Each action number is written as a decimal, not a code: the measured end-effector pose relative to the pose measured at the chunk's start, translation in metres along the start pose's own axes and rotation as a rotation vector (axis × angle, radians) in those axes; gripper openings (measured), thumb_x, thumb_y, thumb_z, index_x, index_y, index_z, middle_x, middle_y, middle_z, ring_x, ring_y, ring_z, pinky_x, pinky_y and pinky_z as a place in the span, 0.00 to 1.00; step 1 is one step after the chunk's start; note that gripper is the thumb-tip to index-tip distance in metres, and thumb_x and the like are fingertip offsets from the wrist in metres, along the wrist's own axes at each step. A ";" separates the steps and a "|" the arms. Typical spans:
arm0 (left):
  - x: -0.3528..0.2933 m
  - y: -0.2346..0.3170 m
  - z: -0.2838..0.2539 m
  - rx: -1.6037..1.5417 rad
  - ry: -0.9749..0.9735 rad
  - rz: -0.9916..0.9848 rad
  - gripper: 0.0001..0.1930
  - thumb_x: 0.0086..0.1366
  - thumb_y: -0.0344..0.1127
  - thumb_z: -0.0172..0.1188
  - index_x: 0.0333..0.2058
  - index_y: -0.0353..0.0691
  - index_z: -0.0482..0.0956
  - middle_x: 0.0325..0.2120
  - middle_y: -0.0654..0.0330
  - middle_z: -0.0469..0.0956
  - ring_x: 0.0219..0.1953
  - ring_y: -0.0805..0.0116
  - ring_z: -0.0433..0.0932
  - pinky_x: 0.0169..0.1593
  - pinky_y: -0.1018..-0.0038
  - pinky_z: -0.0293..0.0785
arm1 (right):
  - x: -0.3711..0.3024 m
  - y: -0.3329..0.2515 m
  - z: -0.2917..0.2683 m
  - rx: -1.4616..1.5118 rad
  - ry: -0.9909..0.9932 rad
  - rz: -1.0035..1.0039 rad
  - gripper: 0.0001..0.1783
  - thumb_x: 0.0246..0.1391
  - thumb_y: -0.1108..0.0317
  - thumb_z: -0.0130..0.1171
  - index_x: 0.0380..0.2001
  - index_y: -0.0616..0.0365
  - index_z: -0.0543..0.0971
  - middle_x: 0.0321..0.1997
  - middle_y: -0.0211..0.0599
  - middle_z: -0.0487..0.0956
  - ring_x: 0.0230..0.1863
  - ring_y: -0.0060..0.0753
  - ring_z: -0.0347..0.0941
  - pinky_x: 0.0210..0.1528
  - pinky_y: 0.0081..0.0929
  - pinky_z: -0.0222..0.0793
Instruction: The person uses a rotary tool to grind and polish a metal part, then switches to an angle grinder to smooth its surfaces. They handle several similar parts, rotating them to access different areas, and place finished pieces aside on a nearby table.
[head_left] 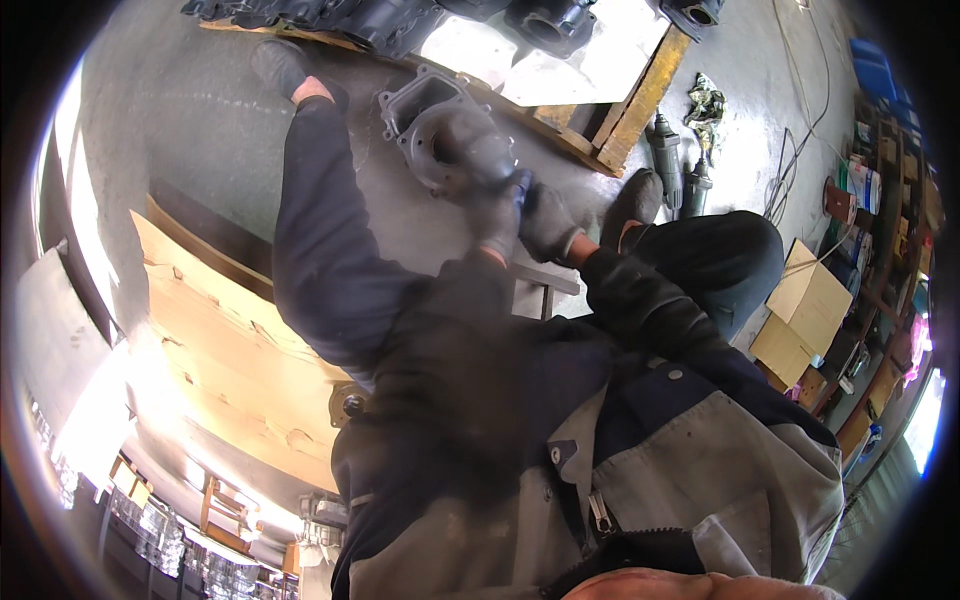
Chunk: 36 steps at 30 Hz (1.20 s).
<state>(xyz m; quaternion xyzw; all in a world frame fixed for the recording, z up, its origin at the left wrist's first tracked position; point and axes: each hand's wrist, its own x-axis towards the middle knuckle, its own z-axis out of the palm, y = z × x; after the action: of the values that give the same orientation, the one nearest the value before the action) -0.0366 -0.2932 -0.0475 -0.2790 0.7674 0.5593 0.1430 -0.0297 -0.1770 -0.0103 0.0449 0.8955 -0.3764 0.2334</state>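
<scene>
A dark grey cast metal housing (pixel 465 145) lies on the floor between my legs. It has a round opening and a squarish flanged opening with bolt lugs. My left hand (pixel 492 218), in a dark glove, is at the housing's near edge; blur hides its fingers. Close beside it on the right is my right hand (pixel 547 222), also gloved, with its fingers curled closed. A narrow blue thing (pixel 521 190) shows between the hands against the housing; its kind is unclear. Whatever the right hand holds is hidden.
A wooden pallet (pixel 640 100) with a white sheet and dark castings stands ahead. Power tools (pixel 667 160) lie right of it, near cables (pixel 790 170). Flattened cardboard (pixel 220 350) is at left; an open carton (pixel 805 310) and loaded shelves (pixel 885 270) are at right.
</scene>
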 end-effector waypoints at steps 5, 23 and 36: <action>-0.012 0.015 -0.016 -0.750 0.077 -0.167 0.20 0.64 0.44 0.76 0.42 0.29 0.86 0.39 0.65 0.82 0.38 0.74 0.79 0.41 0.69 0.77 | 0.005 -0.044 -0.011 -0.133 -0.101 0.012 0.19 0.60 0.58 0.62 0.43 0.65 0.80 0.41 0.67 0.83 0.47 0.73 0.79 0.50 0.59 0.74; -0.015 0.012 -0.019 -0.358 0.021 -0.226 0.14 0.67 0.34 0.72 0.45 0.30 0.88 0.40 0.60 0.87 0.41 0.70 0.84 0.47 0.71 0.81 | 0.008 -0.030 -0.010 -0.293 -0.139 -0.084 0.19 0.58 0.63 0.62 0.48 0.63 0.78 0.40 0.67 0.83 0.46 0.70 0.80 0.48 0.56 0.76; -0.076 -0.014 0.004 -0.754 -0.143 -0.487 0.11 0.68 0.37 0.72 0.40 0.34 0.89 0.33 0.67 0.84 0.33 0.77 0.77 0.42 0.74 0.77 | -0.037 0.018 -0.019 -0.428 -0.382 -0.145 0.17 0.61 0.60 0.60 0.47 0.60 0.82 0.39 0.55 0.85 0.41 0.57 0.84 0.48 0.49 0.77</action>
<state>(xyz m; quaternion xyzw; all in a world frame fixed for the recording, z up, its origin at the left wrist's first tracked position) 0.0322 -0.2717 -0.0191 -0.4445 0.4102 0.7677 0.2113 -0.0001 -0.1478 0.0063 -0.1409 0.8952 -0.1962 0.3745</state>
